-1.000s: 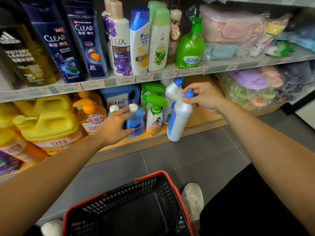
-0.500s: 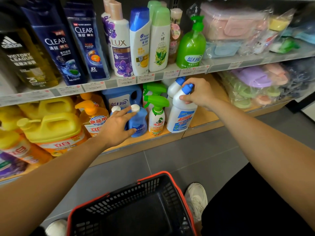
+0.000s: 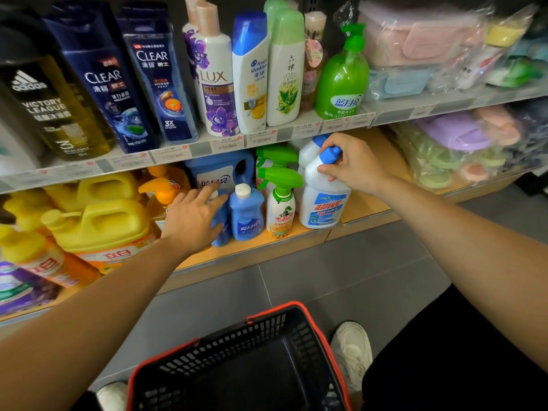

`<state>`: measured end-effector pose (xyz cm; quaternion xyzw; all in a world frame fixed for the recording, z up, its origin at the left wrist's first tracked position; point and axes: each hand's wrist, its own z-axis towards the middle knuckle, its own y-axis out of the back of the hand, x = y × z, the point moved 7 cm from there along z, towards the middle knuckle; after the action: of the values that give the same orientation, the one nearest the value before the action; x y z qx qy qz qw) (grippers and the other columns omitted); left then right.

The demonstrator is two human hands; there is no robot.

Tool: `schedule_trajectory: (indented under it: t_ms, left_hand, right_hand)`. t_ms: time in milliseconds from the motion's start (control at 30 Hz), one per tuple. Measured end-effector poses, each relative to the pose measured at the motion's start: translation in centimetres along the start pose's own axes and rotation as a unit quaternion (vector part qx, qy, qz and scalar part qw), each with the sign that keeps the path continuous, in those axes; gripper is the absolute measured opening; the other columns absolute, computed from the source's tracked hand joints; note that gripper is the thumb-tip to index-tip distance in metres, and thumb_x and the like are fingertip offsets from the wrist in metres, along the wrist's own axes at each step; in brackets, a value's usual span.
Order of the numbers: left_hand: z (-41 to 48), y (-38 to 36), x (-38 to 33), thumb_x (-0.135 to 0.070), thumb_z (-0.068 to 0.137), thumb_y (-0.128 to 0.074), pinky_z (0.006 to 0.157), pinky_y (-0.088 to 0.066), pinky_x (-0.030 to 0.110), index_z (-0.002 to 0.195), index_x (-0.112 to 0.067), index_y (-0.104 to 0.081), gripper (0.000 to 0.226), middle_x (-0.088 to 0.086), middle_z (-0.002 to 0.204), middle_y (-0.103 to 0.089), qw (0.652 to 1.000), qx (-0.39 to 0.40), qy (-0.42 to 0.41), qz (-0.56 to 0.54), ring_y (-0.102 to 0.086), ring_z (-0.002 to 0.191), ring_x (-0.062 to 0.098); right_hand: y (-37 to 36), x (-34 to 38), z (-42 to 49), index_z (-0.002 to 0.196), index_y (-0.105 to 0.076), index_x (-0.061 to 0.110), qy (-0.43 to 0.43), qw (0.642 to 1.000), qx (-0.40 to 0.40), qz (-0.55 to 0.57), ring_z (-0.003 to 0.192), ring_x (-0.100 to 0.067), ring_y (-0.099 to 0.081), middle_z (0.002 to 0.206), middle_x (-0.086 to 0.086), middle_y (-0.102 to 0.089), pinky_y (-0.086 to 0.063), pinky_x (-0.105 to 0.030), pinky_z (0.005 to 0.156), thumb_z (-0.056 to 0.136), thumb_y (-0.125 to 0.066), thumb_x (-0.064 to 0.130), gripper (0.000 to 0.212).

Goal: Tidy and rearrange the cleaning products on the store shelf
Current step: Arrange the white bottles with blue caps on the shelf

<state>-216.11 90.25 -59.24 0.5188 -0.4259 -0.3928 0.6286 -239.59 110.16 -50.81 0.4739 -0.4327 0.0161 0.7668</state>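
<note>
I look across the lower shelf (image 3: 267, 249), its wooden board carrying the cleaning products. A black basket (image 3: 237, 342) with a red rim sits on the floor below it. At the left of the shelf stand yellow jugs (image 3: 100, 223). Near the middle, the white bottle (image 3: 323, 203) with a blue cap stands upright at the front edge, just right of a green-trigger spray bottle (image 3: 280, 209). Left of that is a small blue bottle (image 3: 247, 216), with a second blue bottle (image 3: 223, 232) just beside it. My right hand (image 3: 353, 169) is curled round the white bottle's neck and cap. My left hand (image 3: 192, 218) lies against the second blue bottle, fingers stretched out and not closed on it.
</note>
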Motion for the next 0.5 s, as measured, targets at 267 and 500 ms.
schedule_trajectory:
  t_ms: [267, 500]
  left_hand:
    - [-0.2, 0.1, -0.1, -0.03, 0.071, -0.087, 0.081, -0.051, 0.044, 0.126, -0.017, -0.069, 0.06, 0.013, 0.132, -0.063, 0.999, -0.032, -0.009, -0.018, -0.065, 0.098, 0.037]
    - [-0.2, 0.0, 0.0, -0.029, 0.072, -0.085, 0.082, -0.05, 0.045, 0.126, -0.016, -0.069, 0.059, 0.013, 0.134, -0.062, 0.998, -0.044, -0.004, -0.034, -0.065, 0.099, 0.039]
  right_hand:
    - [-3.0, 1.3, -2.3, 0.099, -0.059, 0.01, 0.095, 0.991, 0.053, -0.073, 0.078, -0.026, -0.057, 0.097, -0.001, -0.056, -0.055, -0.045, 0.071, 0.079, -0.079, 0.006, 0.028]
    - [-1.1, -3.4, -2.3, 0.144, -0.044, 0.018, -0.067, 0.996, -0.062, 0.009, 0.081, -0.008, -0.057, 0.113, 0.007, -0.057, -0.05, -0.026, 0.078, 0.075, -0.086, 0.022, 0.08]
